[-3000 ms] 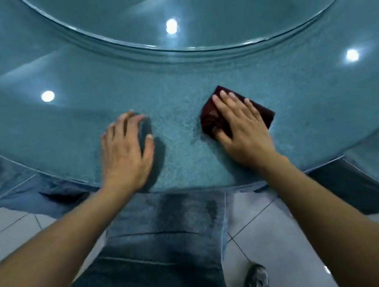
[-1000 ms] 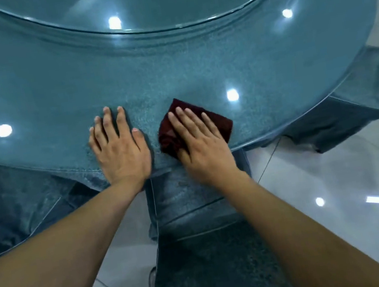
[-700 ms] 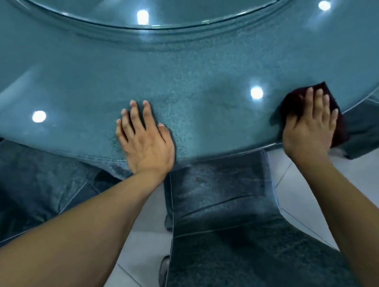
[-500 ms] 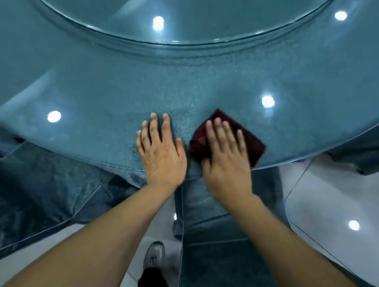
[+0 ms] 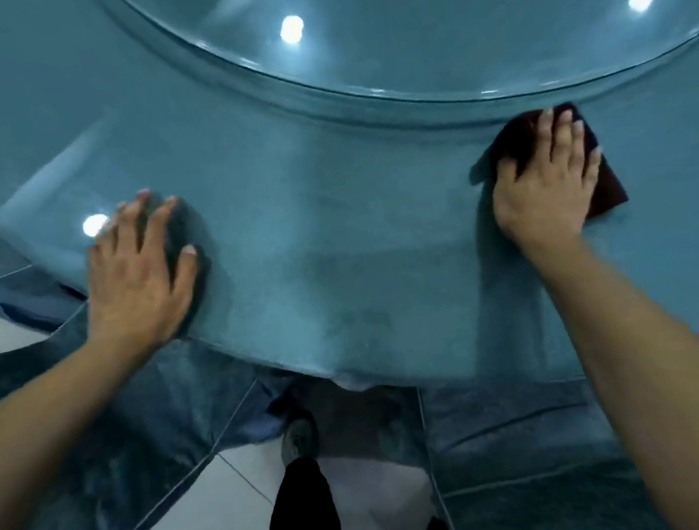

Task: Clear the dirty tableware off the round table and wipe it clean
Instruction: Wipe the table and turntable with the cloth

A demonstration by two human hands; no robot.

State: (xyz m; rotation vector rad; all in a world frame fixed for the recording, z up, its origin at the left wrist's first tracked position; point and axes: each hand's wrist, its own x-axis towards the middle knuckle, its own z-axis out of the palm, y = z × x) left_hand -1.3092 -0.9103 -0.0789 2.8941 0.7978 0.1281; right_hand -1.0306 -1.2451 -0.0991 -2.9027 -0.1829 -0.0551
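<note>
No dirty tableware shows anywhere on the visible part of the round bench (image 5: 333, 230), so the clearing stage looks finished, at least for the stretch the head view covers; the far side lies out of frame. What remains appears to be the wiping, and that seems to be under way.

The right hand (image 5: 547, 183) lies flat, fingers straight and close together, pressing the dark red cloth (image 5: 605, 183) onto the bench at about 3 o'clock in the view; nothing is pinched. The cloth's far edge reaches the rim of the raised glass turntable (image 5: 436, 12), which fills the 12 to 1 o'clock area.

The left hand (image 5: 140, 270) rests palm down near the bench edge at about 9 o'clock, its fingers spread and holding nothing, probably bracing the person's lean. It sits well apart from the cloth.

The surface between the two hands shows only lamp glare and no crumbs or spills that can be made out. Whether the turntable and the far part of the ring still need wiping cannot be told from here.
</note>
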